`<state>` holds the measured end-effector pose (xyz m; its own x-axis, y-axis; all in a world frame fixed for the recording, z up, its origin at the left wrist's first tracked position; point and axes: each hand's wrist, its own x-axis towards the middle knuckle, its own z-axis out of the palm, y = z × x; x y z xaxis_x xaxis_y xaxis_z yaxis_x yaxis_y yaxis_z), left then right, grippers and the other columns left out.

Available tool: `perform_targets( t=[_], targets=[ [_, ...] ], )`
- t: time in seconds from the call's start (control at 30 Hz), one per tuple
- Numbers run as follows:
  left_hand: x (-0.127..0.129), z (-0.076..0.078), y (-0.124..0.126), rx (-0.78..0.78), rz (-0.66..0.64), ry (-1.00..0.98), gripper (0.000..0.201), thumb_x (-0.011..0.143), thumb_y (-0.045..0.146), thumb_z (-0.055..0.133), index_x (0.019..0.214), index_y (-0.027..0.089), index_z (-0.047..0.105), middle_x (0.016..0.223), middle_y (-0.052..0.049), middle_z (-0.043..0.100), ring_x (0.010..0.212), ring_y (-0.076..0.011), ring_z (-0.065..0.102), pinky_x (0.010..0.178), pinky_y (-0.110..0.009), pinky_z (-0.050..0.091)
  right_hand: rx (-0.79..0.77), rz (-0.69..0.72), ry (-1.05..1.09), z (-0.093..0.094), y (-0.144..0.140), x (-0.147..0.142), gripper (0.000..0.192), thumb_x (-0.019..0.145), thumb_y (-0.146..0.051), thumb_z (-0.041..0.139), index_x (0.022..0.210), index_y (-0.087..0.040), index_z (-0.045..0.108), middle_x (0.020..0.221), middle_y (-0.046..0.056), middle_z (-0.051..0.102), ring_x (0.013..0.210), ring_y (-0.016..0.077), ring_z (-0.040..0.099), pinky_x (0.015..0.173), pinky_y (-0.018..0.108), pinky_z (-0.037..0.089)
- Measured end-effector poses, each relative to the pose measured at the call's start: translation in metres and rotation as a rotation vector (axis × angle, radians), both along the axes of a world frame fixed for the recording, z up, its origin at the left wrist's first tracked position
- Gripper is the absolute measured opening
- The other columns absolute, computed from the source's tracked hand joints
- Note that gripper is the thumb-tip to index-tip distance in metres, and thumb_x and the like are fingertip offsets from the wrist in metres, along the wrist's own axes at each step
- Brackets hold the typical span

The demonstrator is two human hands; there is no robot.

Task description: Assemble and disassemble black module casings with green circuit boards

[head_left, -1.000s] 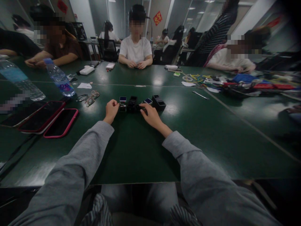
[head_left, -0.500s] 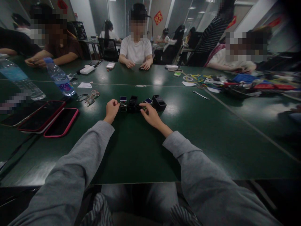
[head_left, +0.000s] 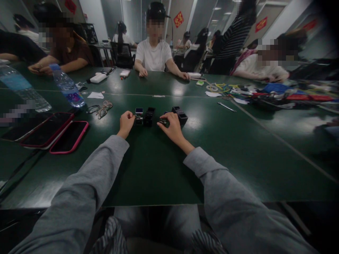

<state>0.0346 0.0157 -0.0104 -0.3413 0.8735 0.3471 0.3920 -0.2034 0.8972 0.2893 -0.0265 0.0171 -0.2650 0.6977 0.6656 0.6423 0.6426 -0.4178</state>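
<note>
Small device (head_left: 163, 121) sits in the curled, outstretched right hand (head_left: 173, 127).

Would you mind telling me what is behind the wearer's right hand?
Partly behind the right hand stands a black block, its upper part visible. A small device shows between thumb and fingers; the hand hides the rest of both.

Office-type workrm, ppl (head_left: 153, 54) at lg green table (head_left: 159, 169), blk chair (head_left: 124, 56), glass partitions (head_left: 136, 19) in bkgd, cable pile (head_left: 239, 93)
</note>
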Motion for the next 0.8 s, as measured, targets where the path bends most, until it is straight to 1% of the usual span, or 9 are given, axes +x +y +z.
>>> perform_targets(
  t=[0.1,0.17,0.3,0.47,0.67,0.8],
  targets=[
    [0.0,-0.0003,-0.0001,0.002,-0.007,-0.008,0.021,0.073,0.013,0.06,0.063,0.02,0.043,0.059,0.006,0.045,0.058,-0.0102,0.043,0.058,-0.024,0.031,-0.009,-0.043,-0.059,-0.0026,0.0007,0.0,0.039,0.087,-0.044,0.065,0.12,-0.024,0.058,0.132,0.011,0.059,0.128,0.031,0.048,0.102,0.05,0.04],
    [0.0002,0.0001,-0.0005,0.0,-0.008,-0.008,0.02,0.073,0.014,0.06,0.064,0.02,0.043,0.059,0.005,0.045,0.058,-0.0103,0.043,0.058,-0.024,0.031,-0.034,-0.041,-0.085,-0.0046,0.001,0.0001,0.044,0.088,-0.046,0.063,0.125,-0.024,0.055,0.137,0.012,0.057,0.133,0.0319,0.046,0.104,0.052,0.038],
    [0.0005,0.0017,-0.0016,-0.01,-0.001,-0.005,0.021,0.073,0.014,0.06,0.063,0.02,0.043,0.06,0.005,0.045,0.058,-0.0102,0.043,0.058,-0.024,0.031,-0.038,-0.01,-0.102,-0.0062,0.0016,0.0002,0.04,0.091,-0.044,0.06,0.126,-0.024,0.056,0.133,0.01,0.061,0.131,0.0299,0.05,0.106,0.051,0.038],
    [0.001,0.002,-0.0011,-0.017,0.004,0.001,0.021,0.073,0.014,0.06,0.063,0.019,0.043,0.06,0.005,0.045,0.059,-0.0102,0.042,0.058,-0.024,0.03,-0.032,0.004,-0.102,-0.0047,0.0016,0.0004,0.038,0.091,-0.041,0.062,0.124,-0.024,0.057,0.13,0.01,0.062,0.128,0.0289,0.052,0.105,0.05,0.039],
    [0.0012,0.0008,-0.0002,-0.011,0.002,-0.002,0.02,0.072,0.012,0.059,0.064,0.019,0.042,0.06,0.005,0.044,0.059,-0.0101,0.042,0.059,-0.024,0.03,-0.017,0.028,-0.117,-0.0033,0.0012,0.0006,0.035,0.092,-0.037,0.061,0.124,-0.023,0.058,0.124,0.009,0.065,0.121,0.0277,0.056,0.1,0.047,0.044],
    [0.0012,0.0006,-0.0004,-0.008,-0.003,-0.014,0.02,0.072,0.012,0.059,0.064,0.019,0.042,0.06,0.005,0.045,0.058,-0.01,0.042,0.059,-0.024,0.031,-0.019,0.036,-0.112,-0.0008,-0.0004,0.0005,0.036,0.091,-0.035,0.062,0.124,-0.022,0.058,0.126,0.01,0.064,0.12,0.0278,0.057,0.099,0.046,0.046]
  ],
)
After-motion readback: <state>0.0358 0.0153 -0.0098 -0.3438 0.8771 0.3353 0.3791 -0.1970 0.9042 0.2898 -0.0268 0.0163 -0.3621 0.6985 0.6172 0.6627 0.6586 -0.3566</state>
